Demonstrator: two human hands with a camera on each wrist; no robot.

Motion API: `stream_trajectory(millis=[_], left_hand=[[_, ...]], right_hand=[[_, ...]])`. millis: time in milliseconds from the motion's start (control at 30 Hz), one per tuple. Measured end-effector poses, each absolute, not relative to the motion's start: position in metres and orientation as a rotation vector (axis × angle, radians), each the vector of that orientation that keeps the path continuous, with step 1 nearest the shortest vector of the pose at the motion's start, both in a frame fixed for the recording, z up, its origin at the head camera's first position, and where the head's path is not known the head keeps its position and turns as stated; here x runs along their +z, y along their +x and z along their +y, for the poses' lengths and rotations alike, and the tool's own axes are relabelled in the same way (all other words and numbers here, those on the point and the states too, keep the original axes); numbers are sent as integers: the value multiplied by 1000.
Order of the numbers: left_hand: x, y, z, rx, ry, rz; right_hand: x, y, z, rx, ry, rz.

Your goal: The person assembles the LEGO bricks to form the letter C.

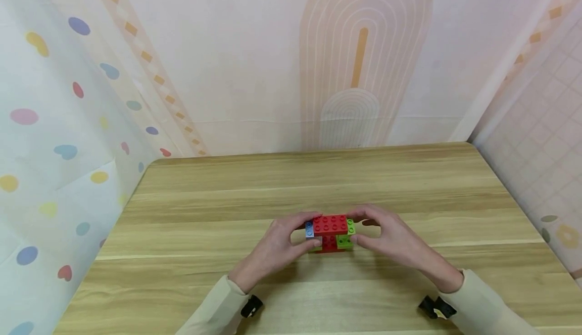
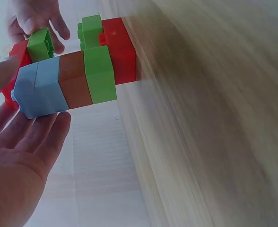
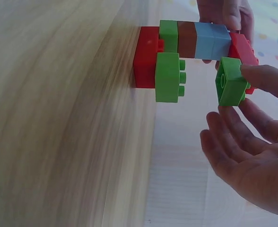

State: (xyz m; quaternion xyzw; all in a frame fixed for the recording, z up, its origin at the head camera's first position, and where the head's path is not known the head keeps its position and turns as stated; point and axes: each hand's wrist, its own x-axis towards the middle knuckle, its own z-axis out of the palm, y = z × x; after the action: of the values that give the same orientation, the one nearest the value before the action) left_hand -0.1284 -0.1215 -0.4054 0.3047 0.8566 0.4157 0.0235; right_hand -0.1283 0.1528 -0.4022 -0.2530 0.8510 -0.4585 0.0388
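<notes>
A small frame of toy building blocks sits between the two hands. Its base is a red block (image 2: 121,49) on the table; at the left end a green block (image 2: 100,74), a brown block (image 2: 74,79) and light blue blocks (image 2: 50,85) are stacked. A red block (image 1: 330,225) bridges the top. Under its right end hangs a green block (image 3: 231,81), apart from the lower green block (image 3: 167,78) on the base. My left hand (image 1: 278,239) grips the top of the blue stack between thumb and fingers. The right hand (image 1: 390,236) pinches the hanging green block.
The frame stands on a wood-grain table (image 1: 218,198). Behind it hangs a patterned cloth (image 1: 245,62), with more cloth at the left and right sides. Black wrist straps (image 1: 251,306) show at both cream sleeves (image 1: 482,299).
</notes>
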Motion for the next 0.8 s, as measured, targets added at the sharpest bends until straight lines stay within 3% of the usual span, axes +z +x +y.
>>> stream_trajectory(millis=[300, 800], left_hand=[[-411, -127, -126, 1373, 1066, 2619], [-411, -132, -128, 1589, 748, 2521]], right_hand=[[-400, -128, 152, -1382, -741, 2632], [-398, -141, 148, -1403, -632, 2542]])
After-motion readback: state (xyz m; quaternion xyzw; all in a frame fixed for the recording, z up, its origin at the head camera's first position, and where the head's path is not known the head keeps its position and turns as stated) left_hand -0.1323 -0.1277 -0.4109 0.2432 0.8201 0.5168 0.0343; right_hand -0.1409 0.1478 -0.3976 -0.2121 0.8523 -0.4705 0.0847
